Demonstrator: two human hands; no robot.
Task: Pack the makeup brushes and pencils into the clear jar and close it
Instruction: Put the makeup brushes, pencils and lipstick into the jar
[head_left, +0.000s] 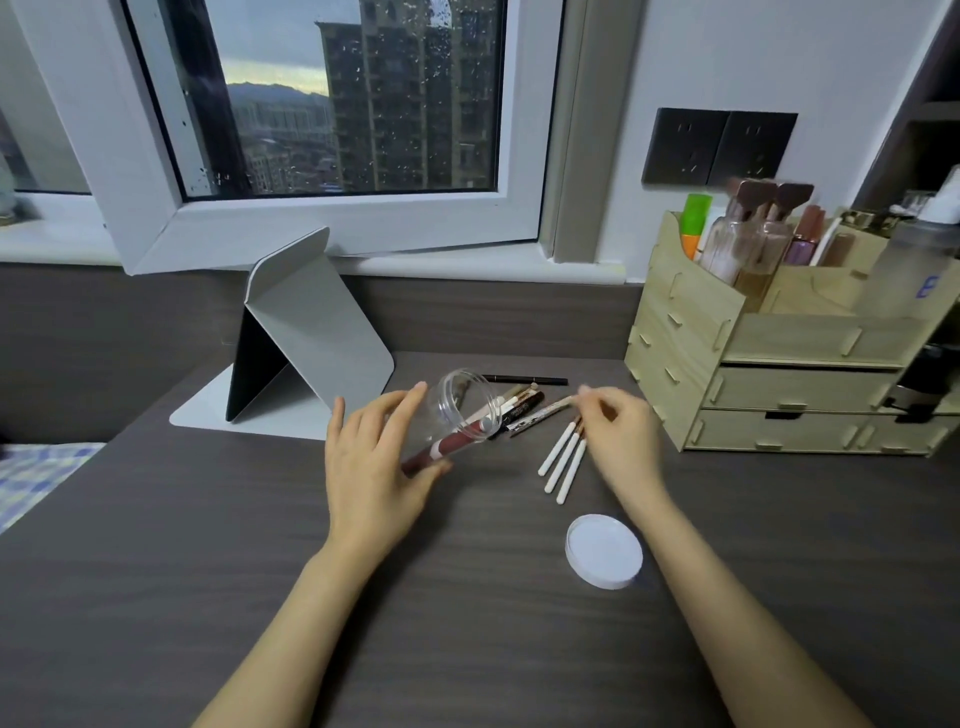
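The clear jar (457, 402) is tilted on its side with its mouth facing away and to the right, and my left hand (376, 462) holds it around the base. A dark red tube (447, 447) lies inside it. Just past the mouth lies a loose pile of brushes and pencils (524, 410), with a black pencil (524, 380) behind. Three white-handled brushes (563, 462) lie side by side under my right hand (621, 441), whose fingers are pinched over their tips; whether they grip is unclear. The round white lid (604, 551) rests flat near my right forearm.
A folded grey stand with a dark tablet (306, 338) stands at the back left of the dark wooden desk (208, 545). A wooden drawer organiser (779, 364) full of bottles fills the right side. A window sill runs behind.
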